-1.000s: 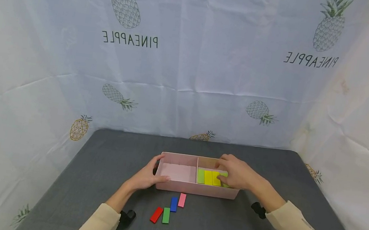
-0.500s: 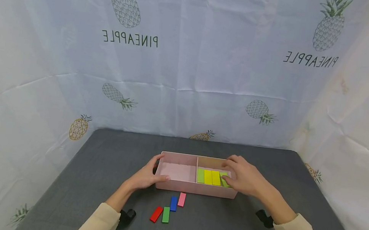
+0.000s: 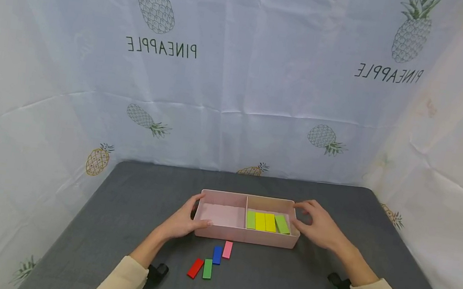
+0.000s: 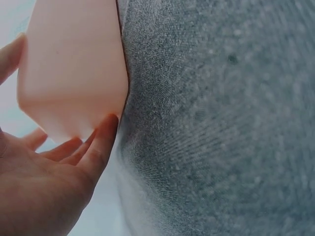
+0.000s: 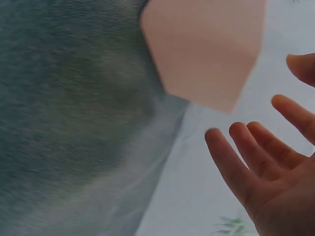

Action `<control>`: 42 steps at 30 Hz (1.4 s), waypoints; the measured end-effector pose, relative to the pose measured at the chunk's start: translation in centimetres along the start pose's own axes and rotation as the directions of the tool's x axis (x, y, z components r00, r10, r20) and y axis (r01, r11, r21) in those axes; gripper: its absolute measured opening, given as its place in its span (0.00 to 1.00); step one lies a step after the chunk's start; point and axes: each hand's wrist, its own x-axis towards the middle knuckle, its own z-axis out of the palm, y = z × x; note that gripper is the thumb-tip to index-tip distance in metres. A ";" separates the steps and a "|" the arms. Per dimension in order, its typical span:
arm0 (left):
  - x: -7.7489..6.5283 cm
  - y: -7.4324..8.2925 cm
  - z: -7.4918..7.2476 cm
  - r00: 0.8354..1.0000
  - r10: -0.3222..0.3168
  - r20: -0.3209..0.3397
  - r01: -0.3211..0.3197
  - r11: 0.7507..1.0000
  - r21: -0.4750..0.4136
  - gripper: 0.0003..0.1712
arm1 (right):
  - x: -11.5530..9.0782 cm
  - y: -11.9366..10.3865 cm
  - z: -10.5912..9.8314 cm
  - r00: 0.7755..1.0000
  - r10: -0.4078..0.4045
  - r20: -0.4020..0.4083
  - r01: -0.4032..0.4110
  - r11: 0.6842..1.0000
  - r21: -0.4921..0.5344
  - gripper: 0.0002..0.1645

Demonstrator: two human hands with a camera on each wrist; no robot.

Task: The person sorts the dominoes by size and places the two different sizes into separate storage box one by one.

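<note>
A pink two-compartment box (image 3: 246,236) stands on the dark table. Its right compartment contains yellow blocks (image 3: 265,222) between light green ones; the green block (image 3: 282,224) on the right lies slanted. My left hand (image 3: 181,216) holds the box's left end, thumb at the front wall and fingers behind. In the left wrist view, the fingertips press against the box's end wall (image 4: 74,64). My right hand (image 3: 320,225) is beside the right end with nothing in it. The right wrist view shows its fingers spread, apart from the box's end (image 5: 206,49).
In front of the box lie a red block (image 3: 195,268), a green block (image 3: 207,269), a blue block (image 3: 217,255) and a pink block (image 3: 227,250). A pineapple-print cloth (image 3: 239,78) hangs behind the table (image 3: 283,286) and along both sides.
My right hand has let go of the slanted light green block and drawn out of the right compartment, moving right past the box's end. The left hand keeps its place.
</note>
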 end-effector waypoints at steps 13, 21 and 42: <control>-0.7 0.0 0.1 1.000 0.014 -0.026 -0.014 1.000 0.014 0.51 | -0.3 2.6 1.8 0.947 0.197 0.255 -0.292 0.859 0.420 0.39; -1.6 0.2 -0.1 0.996 0.044 -0.082 -0.042 0.999 0.032 0.46 | -0.7 3.4 2.5 0.931 0.183 0.316 -0.336 0.768 0.545 0.43; -4.9 4.8 -0.2 0.890 0.415 -0.187 -0.282 0.824 0.491 0.17 | -0.5 4.0 2.2 0.933 0.148 0.328 -0.325 0.738 0.591 0.43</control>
